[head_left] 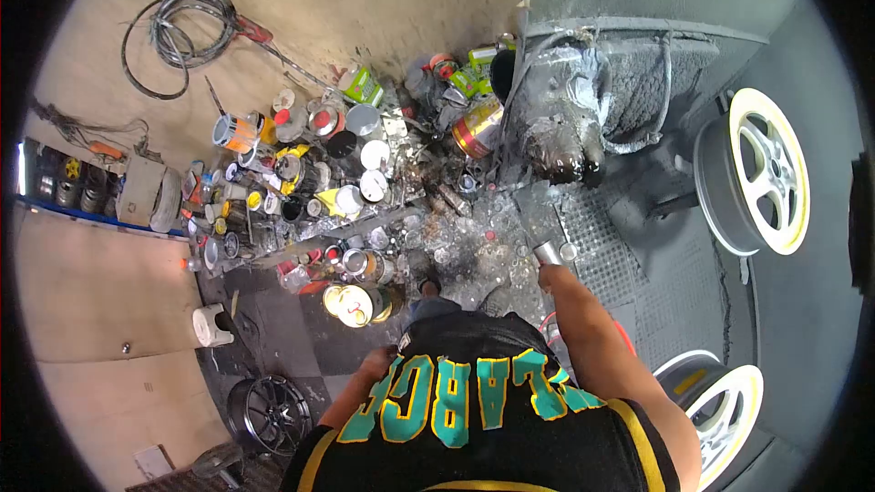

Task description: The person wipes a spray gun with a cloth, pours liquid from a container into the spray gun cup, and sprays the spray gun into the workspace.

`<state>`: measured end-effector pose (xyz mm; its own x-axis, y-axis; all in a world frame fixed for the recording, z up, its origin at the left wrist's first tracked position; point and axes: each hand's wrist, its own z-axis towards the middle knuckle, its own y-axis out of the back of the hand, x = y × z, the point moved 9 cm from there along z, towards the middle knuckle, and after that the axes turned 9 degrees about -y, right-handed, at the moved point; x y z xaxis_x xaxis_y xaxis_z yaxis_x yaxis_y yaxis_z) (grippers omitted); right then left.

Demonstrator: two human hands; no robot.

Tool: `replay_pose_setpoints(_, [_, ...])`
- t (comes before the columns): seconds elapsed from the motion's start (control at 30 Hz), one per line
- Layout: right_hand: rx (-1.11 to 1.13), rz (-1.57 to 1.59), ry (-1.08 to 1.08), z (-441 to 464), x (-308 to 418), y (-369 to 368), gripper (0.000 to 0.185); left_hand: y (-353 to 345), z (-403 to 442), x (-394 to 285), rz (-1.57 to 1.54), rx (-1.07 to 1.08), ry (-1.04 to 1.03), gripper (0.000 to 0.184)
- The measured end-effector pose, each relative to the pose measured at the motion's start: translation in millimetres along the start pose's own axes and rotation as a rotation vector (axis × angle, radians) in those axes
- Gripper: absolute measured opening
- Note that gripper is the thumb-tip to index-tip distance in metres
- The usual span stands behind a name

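Note:
My right hand (549,280) reaches out over the floor and is closed around a silver metal cylinder (547,253), which looks like a small can or cup. Its lower part is hidden in my fingers. Just past it, a small pale round lid or cup (568,251) lies on the dusty floor. Under my right forearm curves a red rim or hose (623,335), mostly covered by the arm. My left hand (377,363) hangs low beside my waist, near the black jersey (474,456). Its fingers are too small and hidden to make out.
Paint cans and tubs (355,196) crowd a low bench along the wall. Large tins (357,304) stand on the floor. Pale wheel rims (770,169) are mounted at right, another (729,419) below. A dark rim (273,415) lies lower left. A coiled hose (193,23) hangs on the wall.

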<state>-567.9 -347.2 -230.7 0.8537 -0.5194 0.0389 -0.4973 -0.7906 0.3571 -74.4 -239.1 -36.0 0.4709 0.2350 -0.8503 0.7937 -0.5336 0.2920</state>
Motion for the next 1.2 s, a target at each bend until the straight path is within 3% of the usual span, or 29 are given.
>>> replay_pose_setpoints(0.1, [-0.313, -0.033, 0.119, -2.6, 7.0, 34.7, 0.034, 18.6, -4.1, -29.6, -0.202, -0.234, 0.295, 0.036])
replay_pose_setpoints(0.13, [-0.276, 0.060, 0.069, -44.9, 2.4, 50.6, 0.047, 7.8, -10.4, 25.1, -0.438, -0.355, 0.299, 0.036])
replay_pose_setpoints(0.17, [-0.277, 0.062, 0.057, -66.5, 7.7, 51.1, 0.047, -0.9, -17.5, 49.7, -0.402, -0.295, 0.300, 0.035])
replay_pose_setpoints(0.23, [-0.635, 0.394, 0.148, -114.9, 9.1, 77.2, 0.035, -17.5, -30.8, 72.3, -0.216, -0.111, 0.266, 0.035])
replay_pose_setpoints(0.3, [-0.829, 0.594, 0.391, -180.1, 21.3, 94.8, 0.032, -26.0, -33.5, 81.0, -0.171, -0.032, 0.277, 0.035])
replay_pose_setpoints(0.37, [-0.885, 0.603, 0.491, -192.7, 24.0, 91.3, 0.036, -26.5, -24.8, 79.4, -0.152, 0.007, 0.308, 0.034])
replay_pose_setpoints(0.5, [-0.827, 0.593, 0.417, -224.3, 34.8, 95.7, 0.040, -10.0, 4.1, 45.2, -0.120, 0.017, 0.340, 0.034])
replay_pose_setpoints(0.57, [-0.997, 0.483, 0.510, -232.5, 41.5, 94.6, 0.041, -1.3, 16.8, 27.0, -0.102, 0.008, 0.348, 0.034])
replay_pose_setpoints(0.7, [-0.887, 0.538, 0.496, -266.2, 46.9, 107.4, 0.043, 9.4, 33.7, 7.4, -0.066, 0.003, 0.341, 0.033])
replay_pose_setpoints(0.8, [-0.987, 0.667, 0.519, -271.9, 40.3, 108.3, 0.039, 11.2, 39.1, 5.6, -0.029, 0.013, 0.337, 0.032])
replay_pose_setpoints(0.9, [-0.866, 0.667, 0.411, -222.3, 21.4, 95.8, 0.038, 8.5, 28.7, 15.7, 0.097, 0.060, 0.279, 0.032])
replay_pose_setpoints(0.97, [-0.831, 0.808, 0.415, -204.0, 15.5, 96.2, 0.040, 0.3, 17.6, 35.6, 0.394, 0.190, 0.184, 0.032])
replay_pose_setpoints(1.03, [-0.667, 1.265, 0.614, -127.7, -2.5, 82.4, 0.040, -7.1, 5.8, 48.1, 0.672, 0.329, 0.170, 0.031])
replay_pose_setpoints(1.07, [-0.547, 1.397, 0.533, -123.5, 2.3, 76.9, 0.038, -3.7, 1.5, 52.6, 0.706, 0.342, 0.215, 0.031])
replay_pose_setpoints(1.13, [-0.737, 1.039, 0.451, -169.1, 14.9, 90.7, 0.033, 15.8, -8.5, 39.9, 0.564, 0.222, 0.332, 0.030])
replay_pose_setpoints(1.17, [-0.999, 0.535, 0.457, -202.6, 35.3, 99.0, 0.031, 29.8, -13.7, 24.1, 0.445, 0.111, 0.381, 0.030])
replay_pose_setpoints(1.2, [-0.970, 0.565, 0.500, -208.7, 44.5, 98.4, 0.040, 42.0, -20.8, 26.5, 0.225, -0.071, 0.456, 0.028])
